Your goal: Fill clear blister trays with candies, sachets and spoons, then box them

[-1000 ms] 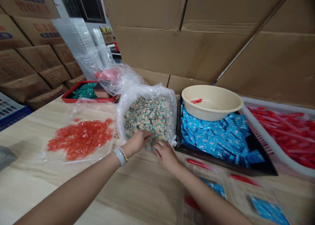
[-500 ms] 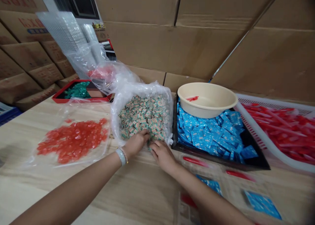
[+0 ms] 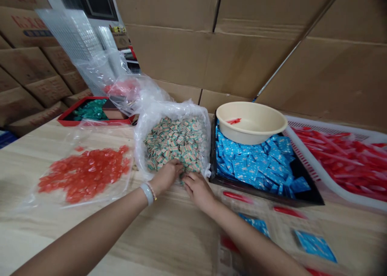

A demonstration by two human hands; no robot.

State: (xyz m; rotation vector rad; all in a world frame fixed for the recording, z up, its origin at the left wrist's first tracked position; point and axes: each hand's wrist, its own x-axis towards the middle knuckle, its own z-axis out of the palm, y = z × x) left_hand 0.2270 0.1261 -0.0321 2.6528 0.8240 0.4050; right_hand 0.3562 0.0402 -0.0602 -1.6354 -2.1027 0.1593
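A container lined with clear plastic (image 3: 140, 135) holds a heap of small printed square pieces (image 3: 175, 137) in beige, green and orange. My left hand (image 3: 166, 175), with a pale bangle and a beaded bracelet at the wrist, reaches to the near edge of this heap, fingers bent and closed. Beside it my right hand (image 3: 198, 189) has its fingers curled in at the same edge. The fingertips of both hands almost meet; whatever lies between them is too small and hidden to make out.
Red translucent pieces (image 3: 87, 171) lie on a plastic bag at left. At right stand a black tray of blue packets (image 3: 254, 163), a cream basin (image 3: 250, 123) on it, and a white basket of red items (image 3: 338, 151). Clear plastic trays (image 3: 225, 258) lie under my right forearm.
Both hands stay at the near edge of the heap, with only slight finger movement. The whole view has shifted a little, so the surroundings sit slightly further left.
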